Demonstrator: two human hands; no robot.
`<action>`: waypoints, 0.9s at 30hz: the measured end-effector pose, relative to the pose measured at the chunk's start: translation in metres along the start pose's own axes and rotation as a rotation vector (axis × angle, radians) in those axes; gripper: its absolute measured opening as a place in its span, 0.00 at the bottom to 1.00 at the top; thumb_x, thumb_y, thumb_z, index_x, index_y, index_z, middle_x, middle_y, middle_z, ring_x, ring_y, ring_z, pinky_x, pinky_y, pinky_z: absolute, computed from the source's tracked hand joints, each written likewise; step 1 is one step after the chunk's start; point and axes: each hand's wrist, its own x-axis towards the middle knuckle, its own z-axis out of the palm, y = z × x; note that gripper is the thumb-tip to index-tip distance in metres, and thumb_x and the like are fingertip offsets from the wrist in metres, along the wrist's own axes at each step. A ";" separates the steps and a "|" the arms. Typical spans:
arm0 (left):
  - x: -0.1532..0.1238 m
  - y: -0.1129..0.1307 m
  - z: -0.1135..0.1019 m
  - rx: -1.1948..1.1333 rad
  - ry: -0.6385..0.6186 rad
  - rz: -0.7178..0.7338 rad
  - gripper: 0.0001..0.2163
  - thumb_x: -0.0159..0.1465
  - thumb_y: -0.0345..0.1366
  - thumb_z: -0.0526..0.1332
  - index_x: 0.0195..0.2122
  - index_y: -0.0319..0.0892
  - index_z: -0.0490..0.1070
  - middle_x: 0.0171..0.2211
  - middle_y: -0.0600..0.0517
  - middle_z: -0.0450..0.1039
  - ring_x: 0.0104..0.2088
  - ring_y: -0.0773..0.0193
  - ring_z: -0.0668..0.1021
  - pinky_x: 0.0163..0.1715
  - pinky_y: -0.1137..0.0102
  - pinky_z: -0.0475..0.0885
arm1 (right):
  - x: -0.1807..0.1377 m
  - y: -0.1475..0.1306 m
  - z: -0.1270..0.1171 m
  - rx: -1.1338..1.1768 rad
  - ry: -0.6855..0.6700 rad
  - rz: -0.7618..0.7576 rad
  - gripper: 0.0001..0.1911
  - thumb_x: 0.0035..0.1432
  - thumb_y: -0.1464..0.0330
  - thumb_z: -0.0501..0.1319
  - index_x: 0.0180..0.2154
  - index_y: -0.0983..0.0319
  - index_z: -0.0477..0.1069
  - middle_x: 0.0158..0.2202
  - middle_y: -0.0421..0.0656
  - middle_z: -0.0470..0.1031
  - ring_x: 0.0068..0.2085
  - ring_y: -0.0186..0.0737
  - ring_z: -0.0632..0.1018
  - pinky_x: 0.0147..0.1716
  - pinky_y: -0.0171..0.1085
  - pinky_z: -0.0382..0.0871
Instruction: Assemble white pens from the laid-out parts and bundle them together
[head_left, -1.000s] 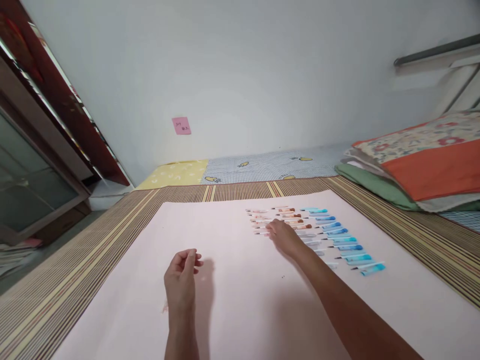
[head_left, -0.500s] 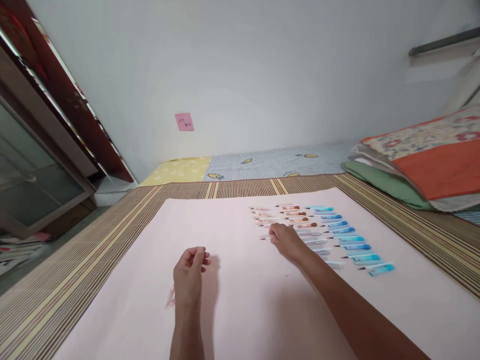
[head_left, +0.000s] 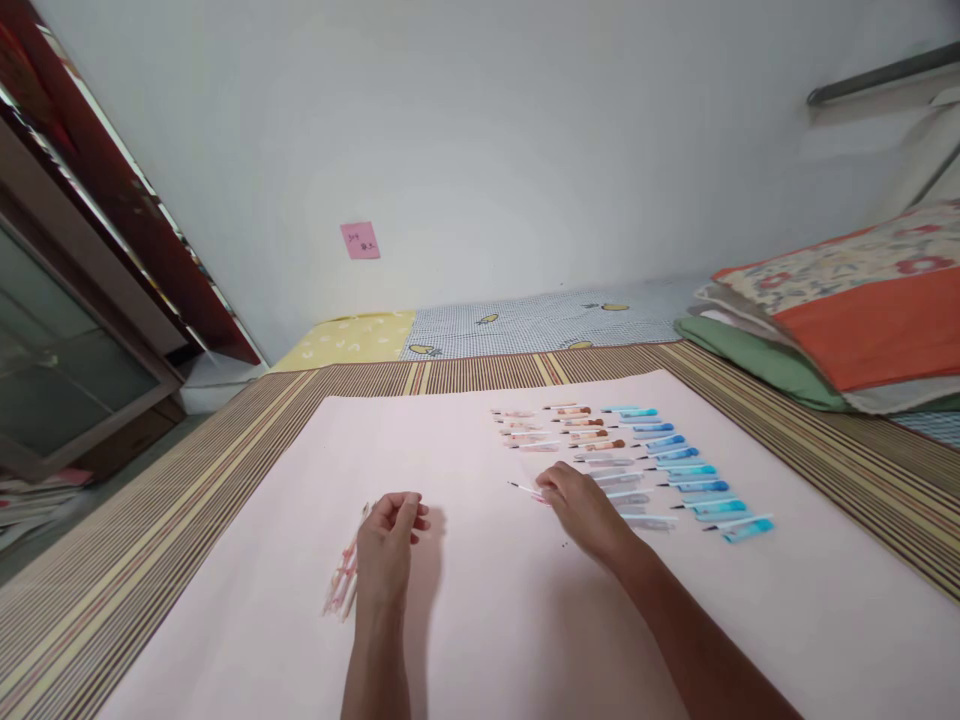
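My right hand [head_left: 574,505] is closed in a pinch over the paper. From its fingertips a thin white pen refill [head_left: 523,487] with a dark tip points left, and something pinkish shows right beside it. My left hand [head_left: 391,530] hovers with thumb and index finger together and the other fingers loosely curled; nothing shows in it. Behind its wrist lies a bunch of pinkish clear pen barrels [head_left: 345,580]. Right of my right hand are rows of refills paired with blue barrels [head_left: 701,470], grey ones [head_left: 630,497] and brown ones [head_left: 592,445]. Pale pink ones [head_left: 529,435] lie farther back.
A large pale pink sheet [head_left: 262,540] covers much of the striped mat [head_left: 187,490]. Folded bedding [head_left: 877,320] is heaped at the right. A pink note [head_left: 361,240] sticks to the wall. Small dark specks [head_left: 565,545] lie on the sheet near my right wrist.
My right hand has moved slightly down, and the refill at its fingertips now slants the other way. More of the pinkish barrels shows beside my left hand. The view has shifted a little.
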 end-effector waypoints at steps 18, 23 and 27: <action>-0.016 -0.003 0.031 -0.132 -0.246 -0.125 0.17 0.54 0.49 0.69 0.35 0.40 0.75 0.31 0.47 0.79 0.27 0.64 0.77 0.26 0.71 0.66 | 0.026 -0.019 -0.015 0.122 -0.058 0.019 0.05 0.54 0.73 0.55 0.29 0.59 0.68 0.27 0.38 0.71 0.30 0.38 0.71 0.29 0.35 0.59; -0.028 0.001 0.049 -0.316 -0.355 -0.231 0.24 0.49 0.43 0.74 0.45 0.39 0.75 0.35 0.45 0.80 0.31 0.61 0.79 0.30 0.69 0.71 | -0.004 -0.037 -0.022 0.536 -0.006 -0.073 0.07 0.56 0.65 0.60 0.36 0.60 0.73 0.31 0.39 0.74 0.34 0.40 0.74 0.35 0.37 0.66; -0.032 -0.001 0.054 -0.371 -0.414 -0.204 0.20 0.48 0.39 0.75 0.42 0.38 0.78 0.28 0.53 0.74 0.27 0.66 0.76 0.30 0.71 0.70 | -0.017 -0.043 -0.019 0.638 0.022 -0.080 0.08 0.57 0.65 0.62 0.38 0.60 0.75 0.36 0.42 0.76 0.39 0.41 0.76 0.41 0.39 0.69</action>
